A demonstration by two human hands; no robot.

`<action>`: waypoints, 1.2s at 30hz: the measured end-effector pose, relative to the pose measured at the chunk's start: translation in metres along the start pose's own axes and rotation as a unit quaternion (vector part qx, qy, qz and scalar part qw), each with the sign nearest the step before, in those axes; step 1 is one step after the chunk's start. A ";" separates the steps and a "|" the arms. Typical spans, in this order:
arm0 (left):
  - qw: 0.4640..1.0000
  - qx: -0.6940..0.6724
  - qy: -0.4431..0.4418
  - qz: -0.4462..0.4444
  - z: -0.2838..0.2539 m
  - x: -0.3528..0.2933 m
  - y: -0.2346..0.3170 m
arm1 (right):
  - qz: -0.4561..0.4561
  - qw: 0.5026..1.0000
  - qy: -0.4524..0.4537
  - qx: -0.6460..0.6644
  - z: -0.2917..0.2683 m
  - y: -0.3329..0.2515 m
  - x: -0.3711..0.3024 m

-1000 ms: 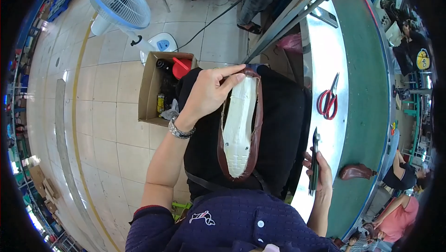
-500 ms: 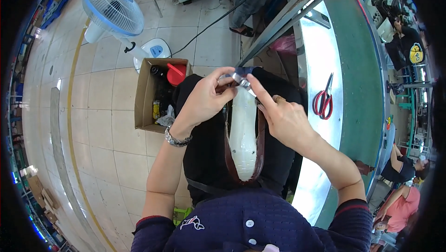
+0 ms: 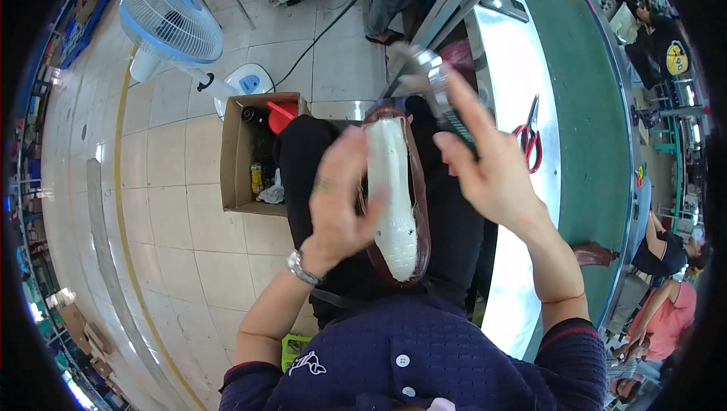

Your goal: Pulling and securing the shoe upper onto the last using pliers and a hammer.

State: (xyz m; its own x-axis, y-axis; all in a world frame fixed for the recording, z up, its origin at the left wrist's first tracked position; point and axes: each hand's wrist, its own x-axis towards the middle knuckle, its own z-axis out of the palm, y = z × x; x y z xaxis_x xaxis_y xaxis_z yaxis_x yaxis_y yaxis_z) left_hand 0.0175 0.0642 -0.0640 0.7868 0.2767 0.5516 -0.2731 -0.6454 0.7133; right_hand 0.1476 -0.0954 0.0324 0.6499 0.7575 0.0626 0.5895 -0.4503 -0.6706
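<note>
1. A long workbench [image 3: 522, 55] runs along the person's right side, with a shiny metal strip nearest the person and a green surface [image 3: 598, 108] beyond it.
2. Red-handled scissors [image 3: 528, 137] lie on the metal strip, blades pointing away from the person.
3. A dark flat object [image 3: 506, 5] lies on the strip at the far end.
4. A brown piece [image 3: 593, 253] rests at the green surface's near edge.
5. The tiled floor [image 3: 166, 207] on the left carries an open cardboard box [image 3: 241, 154] with small items inside.
6. A blue-and-white fan [image 3: 168, 26] stands on the floor beyond the box, well apart from the bench.
</note>
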 end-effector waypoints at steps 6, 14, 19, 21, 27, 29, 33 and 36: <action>0.967 -0.032 -0.217 0.132 0.072 0.026 0.032 | 0.128 0.954 0.121 0.243 -0.039 0.019 -0.033; 0.864 -0.090 -0.495 -0.033 0.116 0.153 -0.017 | 0.270 0.881 0.129 0.367 -0.046 0.056 -0.104; 0.872 0.000 -0.490 0.015 0.112 0.169 -0.007 | 0.324 0.851 0.122 0.395 -0.036 0.077 -0.135; 0.889 0.004 -0.455 0.059 0.119 0.156 -0.018 | 0.316 0.834 0.070 0.447 -0.037 0.080 -0.134; 0.924 0.165 -0.310 0.149 0.134 0.133 -0.003 | 0.279 0.770 -0.012 0.574 -0.035 0.086 -0.109; 0.928 0.172 -0.314 0.103 0.134 0.133 -0.002 | 0.295 0.702 -0.025 0.648 -0.031 0.088 -0.097; 0.935 0.157 -0.306 0.091 0.136 0.133 -0.005 | 0.325 0.658 0.033 0.679 -0.022 0.088 -0.083; 0.945 0.145 -0.290 0.029 0.141 0.147 -0.013 | 0.321 0.697 0.033 0.640 -0.025 0.091 -0.068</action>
State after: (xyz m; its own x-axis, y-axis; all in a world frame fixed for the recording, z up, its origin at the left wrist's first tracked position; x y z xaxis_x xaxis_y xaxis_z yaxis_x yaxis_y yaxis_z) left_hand 0.2147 0.0131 -0.0529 0.9692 -0.1487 0.1961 -0.2286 -0.8392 0.4934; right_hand 0.1690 -0.1994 -0.0145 0.6291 0.5513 -0.5480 -0.7163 0.1373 -0.6842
